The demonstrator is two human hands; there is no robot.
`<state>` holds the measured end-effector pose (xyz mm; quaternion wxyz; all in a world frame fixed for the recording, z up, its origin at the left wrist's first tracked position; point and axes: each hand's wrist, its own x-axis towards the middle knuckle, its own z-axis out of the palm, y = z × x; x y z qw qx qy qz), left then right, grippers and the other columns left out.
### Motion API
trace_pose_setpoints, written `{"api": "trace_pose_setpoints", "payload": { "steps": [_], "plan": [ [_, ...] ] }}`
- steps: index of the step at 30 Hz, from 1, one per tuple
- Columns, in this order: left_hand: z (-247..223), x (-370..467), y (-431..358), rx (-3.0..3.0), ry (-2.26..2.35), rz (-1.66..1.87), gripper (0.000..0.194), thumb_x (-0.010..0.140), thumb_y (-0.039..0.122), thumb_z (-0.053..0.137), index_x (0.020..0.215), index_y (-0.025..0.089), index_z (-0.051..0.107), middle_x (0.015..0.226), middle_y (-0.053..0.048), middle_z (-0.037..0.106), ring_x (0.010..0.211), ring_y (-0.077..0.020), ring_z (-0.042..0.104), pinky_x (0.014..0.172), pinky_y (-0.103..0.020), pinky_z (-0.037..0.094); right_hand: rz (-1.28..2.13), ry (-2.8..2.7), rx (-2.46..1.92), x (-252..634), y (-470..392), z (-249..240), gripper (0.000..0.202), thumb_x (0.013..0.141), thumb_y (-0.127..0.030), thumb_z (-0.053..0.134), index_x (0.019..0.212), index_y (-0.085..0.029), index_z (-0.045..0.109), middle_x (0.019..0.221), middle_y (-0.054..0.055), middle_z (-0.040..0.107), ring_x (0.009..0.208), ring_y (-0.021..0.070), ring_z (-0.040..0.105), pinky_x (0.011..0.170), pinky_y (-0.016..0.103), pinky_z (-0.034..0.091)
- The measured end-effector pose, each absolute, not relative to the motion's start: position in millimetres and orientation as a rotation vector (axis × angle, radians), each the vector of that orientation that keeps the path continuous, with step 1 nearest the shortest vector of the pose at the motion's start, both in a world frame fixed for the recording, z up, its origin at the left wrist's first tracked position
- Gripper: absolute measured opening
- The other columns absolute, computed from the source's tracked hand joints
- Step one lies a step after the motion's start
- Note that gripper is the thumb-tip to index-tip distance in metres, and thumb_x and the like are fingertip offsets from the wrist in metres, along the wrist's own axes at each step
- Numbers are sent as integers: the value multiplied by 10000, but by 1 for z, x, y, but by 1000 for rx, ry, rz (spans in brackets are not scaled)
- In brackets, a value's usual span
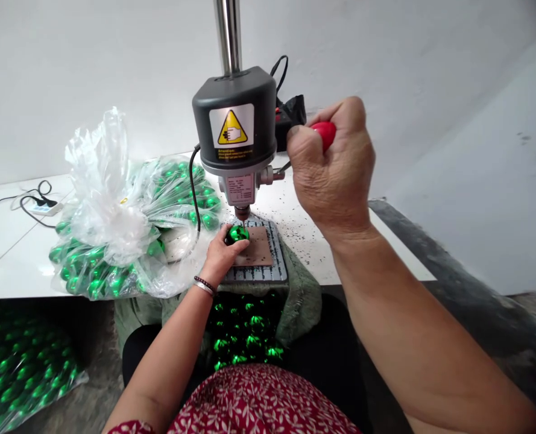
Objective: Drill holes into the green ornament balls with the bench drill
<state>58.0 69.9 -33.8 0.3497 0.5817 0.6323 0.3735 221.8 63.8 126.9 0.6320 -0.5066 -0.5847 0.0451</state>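
Lying lowest at the far left, beneath the level of the white table (5, 241), is a clear bag (18, 367) of shiny green balls. Above it on the tabletop sits a white power strip (45, 209) with black plugs in it, and to its right are knotted plastic bags (114, 247) filled with more green balls. Next comes the left hand (219, 252), a beaded bracelet and a silver band at its wrist, its thumb and fingers closed around one green ball (239, 232) on a brown board (261, 250). The board lies on the drill press's grid-marked base (277, 265). Directly above stands the dark drill press (234, 120) with its yellow warning label, its thin bit (245, 224) reaching down to the ball; whether it has entered cannot be told. Below the table edge, more green balls (249, 331) lie between the person's legs, with green cloth (300, 295) beside them. Dark flecks scatter the tabletop right of the base. Farthest right, the raised right hand (340, 169) is wrapped in a fist around the red knob (325, 134) of the press's lever.
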Motion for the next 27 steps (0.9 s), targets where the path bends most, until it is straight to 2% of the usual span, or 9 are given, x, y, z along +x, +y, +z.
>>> {"api": "trace_pose_setpoints", "payload": {
  "steps": [7,12,15,22,27],
  "plan": [
    [-32,63,58,1860,1729,847,514,669,295,743,1162,233,611,969,-44,683,955,-249,600,904,-401,431,117,-1325,-1192,221,63,128,170,839,-261,533,831,-157,399,766,-55,421,674,11,387,753,194,396],
    [-35,62,55,1849,1665,918,426,757,332,676,1164,234,594,994,-38,685,948,-221,605,877,-358,445,112,-1323,-1150,222,64,126,156,838,-255,524,829,-153,406,789,-58,426,701,6,424,819,223,422],
    [-36,63,59,1827,1655,925,403,772,339,659,1158,239,597,976,-29,686,929,-207,606,867,-343,445,132,-1321,-1123,223,65,126,158,832,-251,529,821,-159,402,762,-71,428,661,-4,411,806,217,436],
    [-29,70,62,1978,1765,747,416,784,368,655,1177,239,603,1175,-79,663,1107,-292,561,997,-458,336,95,-1327,-1143,222,64,126,180,835,-251,548,807,-167,391,731,-60,431,651,13,410,767,205,447],
    [-27,68,62,1943,1743,716,424,795,386,645,1197,257,602,1116,-64,689,1063,-276,585,975,-421,366,72,-1331,-1177,221,63,125,164,845,-242,533,824,-171,387,732,-49,439,663,29,419,745,214,445]
  ]
}}
